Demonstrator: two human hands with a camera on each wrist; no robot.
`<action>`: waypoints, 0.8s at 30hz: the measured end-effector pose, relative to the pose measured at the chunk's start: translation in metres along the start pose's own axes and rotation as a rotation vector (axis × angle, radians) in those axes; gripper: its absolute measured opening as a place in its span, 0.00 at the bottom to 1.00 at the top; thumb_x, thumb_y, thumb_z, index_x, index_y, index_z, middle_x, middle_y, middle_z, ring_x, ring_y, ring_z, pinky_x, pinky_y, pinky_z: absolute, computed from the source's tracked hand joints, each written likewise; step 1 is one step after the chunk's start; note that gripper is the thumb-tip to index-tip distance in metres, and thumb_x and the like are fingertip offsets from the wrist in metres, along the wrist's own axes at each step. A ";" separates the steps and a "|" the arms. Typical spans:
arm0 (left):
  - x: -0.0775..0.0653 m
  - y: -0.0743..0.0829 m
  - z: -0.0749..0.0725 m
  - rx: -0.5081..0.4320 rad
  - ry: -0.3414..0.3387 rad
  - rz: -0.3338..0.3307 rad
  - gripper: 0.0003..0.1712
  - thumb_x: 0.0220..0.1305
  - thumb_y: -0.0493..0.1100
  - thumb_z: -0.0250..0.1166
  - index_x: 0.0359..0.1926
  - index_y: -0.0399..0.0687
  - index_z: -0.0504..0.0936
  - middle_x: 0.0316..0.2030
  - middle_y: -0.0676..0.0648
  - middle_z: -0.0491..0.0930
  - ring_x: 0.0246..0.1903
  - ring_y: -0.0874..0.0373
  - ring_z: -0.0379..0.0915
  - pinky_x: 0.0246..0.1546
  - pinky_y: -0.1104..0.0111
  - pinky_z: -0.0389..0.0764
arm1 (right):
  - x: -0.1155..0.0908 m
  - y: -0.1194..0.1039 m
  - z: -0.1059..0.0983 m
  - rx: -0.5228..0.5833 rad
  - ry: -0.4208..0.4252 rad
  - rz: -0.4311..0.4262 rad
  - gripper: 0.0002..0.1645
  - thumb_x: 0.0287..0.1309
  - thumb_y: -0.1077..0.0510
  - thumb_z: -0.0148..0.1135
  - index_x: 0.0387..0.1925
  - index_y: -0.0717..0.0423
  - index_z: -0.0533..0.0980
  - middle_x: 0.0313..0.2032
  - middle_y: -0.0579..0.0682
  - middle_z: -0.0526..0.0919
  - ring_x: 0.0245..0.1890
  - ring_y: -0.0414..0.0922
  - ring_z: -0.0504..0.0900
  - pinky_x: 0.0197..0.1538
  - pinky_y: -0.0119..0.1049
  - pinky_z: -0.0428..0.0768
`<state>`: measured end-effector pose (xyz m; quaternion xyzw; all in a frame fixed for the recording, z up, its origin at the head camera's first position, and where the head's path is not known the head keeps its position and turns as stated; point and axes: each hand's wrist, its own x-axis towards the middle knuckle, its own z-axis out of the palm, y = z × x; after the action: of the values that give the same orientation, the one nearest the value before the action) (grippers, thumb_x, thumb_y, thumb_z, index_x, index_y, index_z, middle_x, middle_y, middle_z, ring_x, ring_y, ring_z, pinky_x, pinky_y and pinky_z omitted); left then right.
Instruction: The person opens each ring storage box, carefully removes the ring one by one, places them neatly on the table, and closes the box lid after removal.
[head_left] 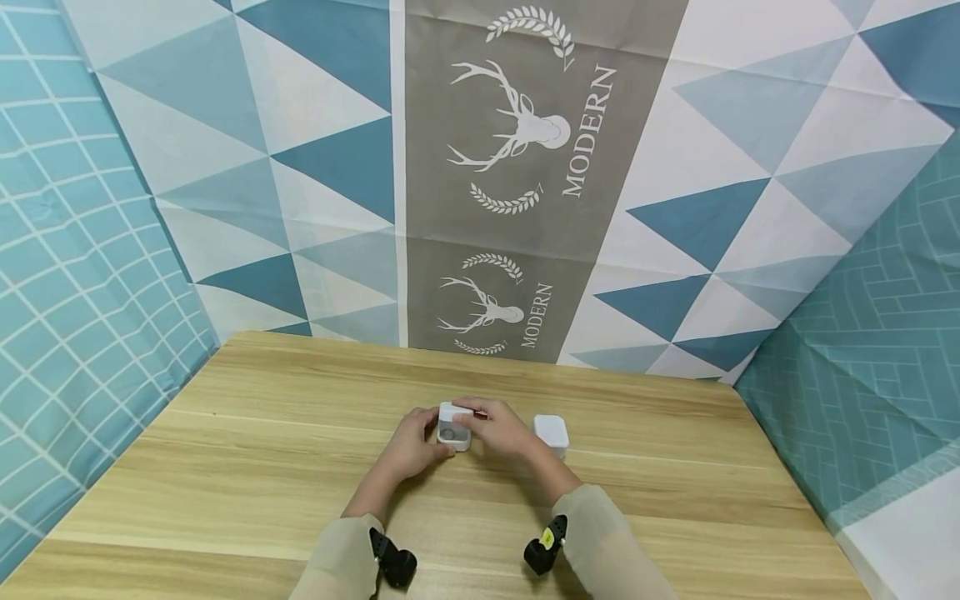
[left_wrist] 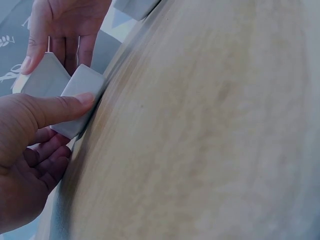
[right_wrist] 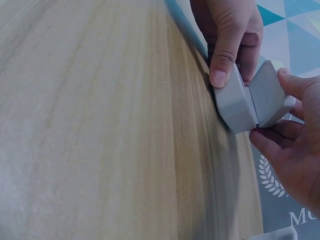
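Observation:
A small white hinged jewelry box (head_left: 454, 445) stands on the wooden table with its lid (right_wrist: 272, 92) raised. Inside it, a small round ring-like shape (head_left: 448, 433) shows in the head view. My left hand (head_left: 414, 443) grips the base (left_wrist: 82, 87) from the left, thumb on its near side. From the right, my right hand (head_left: 498, 427) pinches the lid, thumb on the inner face and fingers behind. The left wrist view shows both hands close together on the box.
A second white box (head_left: 551, 432), closed, sits just right of my right hand, beside the wrist. The wooden tabletop (head_left: 300, 433) runs back to a patterned wall cloth (head_left: 337, 208). Black wrist cameras (head_left: 396, 564) are strapped at both sleeves.

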<state>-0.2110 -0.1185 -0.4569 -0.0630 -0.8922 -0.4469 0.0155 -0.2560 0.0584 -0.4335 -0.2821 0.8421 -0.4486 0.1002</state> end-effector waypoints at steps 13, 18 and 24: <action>0.000 0.000 0.000 0.004 0.001 0.001 0.38 0.49 0.40 0.72 0.61 0.34 0.69 0.52 0.39 0.74 0.57 0.44 0.67 0.62 0.50 0.65 | -0.017 -0.044 -0.011 0.022 -0.019 -0.010 0.21 0.65 0.59 0.53 0.55 0.68 0.73 0.57 0.64 0.75 0.58 0.56 0.74 0.60 0.49 0.73; 0.000 0.000 0.000 0.006 0.001 -0.001 0.39 0.48 0.40 0.72 0.61 0.34 0.69 0.53 0.38 0.74 0.58 0.44 0.67 0.63 0.50 0.65 | -0.014 -0.039 -0.011 0.023 -0.020 0.000 0.21 0.65 0.59 0.53 0.55 0.67 0.73 0.56 0.63 0.75 0.57 0.56 0.74 0.59 0.48 0.74; 0.000 0.001 0.000 0.003 0.006 0.002 0.39 0.48 0.39 0.73 0.61 0.33 0.69 0.52 0.38 0.74 0.57 0.44 0.68 0.62 0.50 0.66 | -0.002 -0.011 -0.004 0.036 -0.007 0.015 0.21 0.65 0.56 0.53 0.55 0.62 0.75 0.57 0.59 0.76 0.57 0.54 0.75 0.58 0.48 0.74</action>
<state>-0.2104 -0.1179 -0.4565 -0.0624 -0.8929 -0.4455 0.0186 -0.2518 0.0571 -0.4224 -0.2756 0.8355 -0.4620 0.1117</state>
